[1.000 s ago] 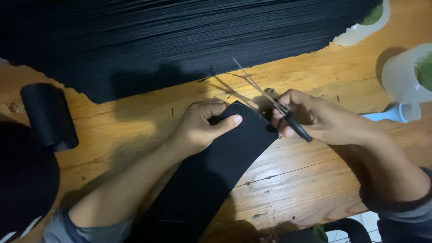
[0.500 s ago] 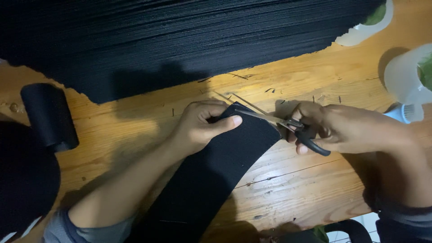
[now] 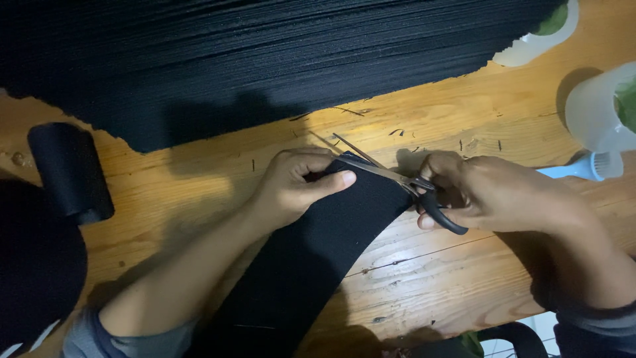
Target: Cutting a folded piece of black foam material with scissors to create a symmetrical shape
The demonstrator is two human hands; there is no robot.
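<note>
Head view showed the left hand (image 3: 295, 189) pinning the black fabric strip (image 3: 311, 258) flat on the counter (image 3: 424, 292) so the right hand (image 3: 493, 195), gripping scissors (image 3: 397, 179), could trim its far end.

Two hands (image 3: 298, 189), one pair of scissors (image 3: 397, 182), one black strip (image 3: 311, 258), one roll (image 3: 69, 172)

A wooden tabletop (image 3: 424, 292) of glossy orange-brown planks fills the view, with seams between the boards and small dark scraps scattered over it. A wide sheet of black ribbed material (image 3: 265, 59) covers its far side, a black roll (image 3: 69, 172) lies at the left edge, and pale plastic containers (image 3: 593, 109) stand at the far right corner beside a light blue brush (image 3: 583, 169). Light falls from above and casts soft shadows on the wood; a patch of white tiled floor (image 3: 540, 331) shows at the lower right.
</note>
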